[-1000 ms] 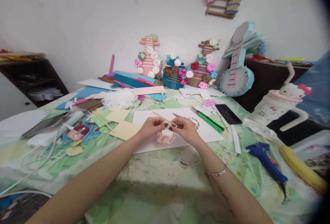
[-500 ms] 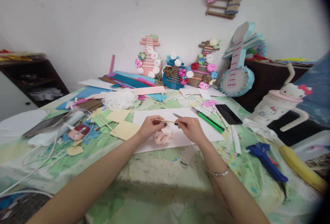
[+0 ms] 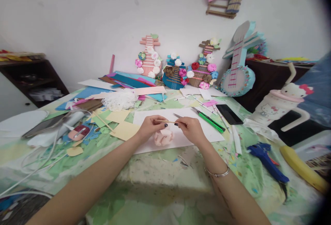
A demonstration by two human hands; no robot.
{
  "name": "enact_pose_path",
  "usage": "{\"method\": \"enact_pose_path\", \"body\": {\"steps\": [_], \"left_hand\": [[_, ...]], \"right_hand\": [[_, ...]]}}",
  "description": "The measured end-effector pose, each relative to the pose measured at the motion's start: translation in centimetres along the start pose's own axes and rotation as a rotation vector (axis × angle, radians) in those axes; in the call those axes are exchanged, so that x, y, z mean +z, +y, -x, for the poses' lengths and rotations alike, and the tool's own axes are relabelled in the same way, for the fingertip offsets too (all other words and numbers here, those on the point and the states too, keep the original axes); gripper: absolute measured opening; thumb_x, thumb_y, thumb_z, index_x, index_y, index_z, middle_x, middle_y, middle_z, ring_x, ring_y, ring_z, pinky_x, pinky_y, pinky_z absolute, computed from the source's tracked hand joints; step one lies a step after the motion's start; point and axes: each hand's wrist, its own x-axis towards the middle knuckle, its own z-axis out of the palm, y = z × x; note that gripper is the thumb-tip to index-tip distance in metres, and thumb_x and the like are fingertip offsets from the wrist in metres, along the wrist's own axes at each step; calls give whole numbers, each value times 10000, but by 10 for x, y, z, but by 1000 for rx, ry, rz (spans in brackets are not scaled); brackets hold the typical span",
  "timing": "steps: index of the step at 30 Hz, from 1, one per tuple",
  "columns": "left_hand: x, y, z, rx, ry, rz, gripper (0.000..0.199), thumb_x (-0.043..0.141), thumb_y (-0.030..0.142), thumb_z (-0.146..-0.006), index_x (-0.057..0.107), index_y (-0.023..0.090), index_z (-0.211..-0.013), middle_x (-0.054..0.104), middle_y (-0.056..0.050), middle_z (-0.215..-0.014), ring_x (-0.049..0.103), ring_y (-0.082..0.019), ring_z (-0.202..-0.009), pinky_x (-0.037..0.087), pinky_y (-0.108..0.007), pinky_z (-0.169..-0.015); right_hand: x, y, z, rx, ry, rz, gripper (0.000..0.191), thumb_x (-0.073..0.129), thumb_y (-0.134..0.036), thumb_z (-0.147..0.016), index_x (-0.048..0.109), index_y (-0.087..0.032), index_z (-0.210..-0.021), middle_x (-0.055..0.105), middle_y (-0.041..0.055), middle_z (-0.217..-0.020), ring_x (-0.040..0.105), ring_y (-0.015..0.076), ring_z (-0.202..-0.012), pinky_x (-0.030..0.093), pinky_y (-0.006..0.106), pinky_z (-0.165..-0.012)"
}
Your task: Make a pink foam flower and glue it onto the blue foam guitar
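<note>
A thin wooden stick [image 3: 169,121] runs level between my two hands. My left hand [image 3: 150,127] pinches its left part with thumb and fingers. The right end sits in the closed fingers of my right hand [image 3: 191,130]. Just below the stick is a pale pink paper flower [image 3: 163,138] with folded petals, over the near part of a white sheet [image 3: 207,136]; I cannot tell whether it touches my left fingers. A pointed metal tip [image 3: 177,115] shows behind my right hand, the rest of it hidden.
A green utility knife [image 3: 211,120] lies right of my hands, near a black phone [image 3: 229,114]. Farther right are a blue glue gun [image 3: 267,163] and a white tumbler [image 3: 274,107]. Yellow paper squares [image 3: 126,130] and a white cable [image 3: 53,145] lie left. Paper-flowered instrument models [image 3: 173,78] stand behind.
Both hands keep their grip on the stick, which has shifted very slightly. The pink flower sits a touch farther left in view.
</note>
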Motion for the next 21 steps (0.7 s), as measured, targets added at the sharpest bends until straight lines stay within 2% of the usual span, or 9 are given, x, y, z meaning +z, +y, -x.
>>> {"method": "enact_pose_path", "body": {"steps": [9,17,21], "left_hand": [[-1,-2,0,28,-27,19,335,805,274,-596,697,138,-882,716,-49,-719,630,-138,-619,456,-220,-562],[2,4,-1,47,77,-17,261,747,371,-648,736,138,-766,672,-29,-673,524,-100,-550,366,-206,-487],[2,4,-1,29,103,7,228,760,353,-627,731,142,-707,663,-19,-639,527,-106,-555,379,-212,-505]], "right_hand": [[3,0,1,-6,12,15,169,545,-191,-843,713,-218,-844,717,35,-812,622,169,-731,398,256,-664],[5,-2,2,-30,61,16,154,559,-227,-855,711,-222,-829,707,38,-797,616,173,-746,396,269,-672],[8,-3,3,-59,118,48,144,569,-238,-857,709,-223,-827,692,31,-766,600,166,-721,379,267,-648]]}}
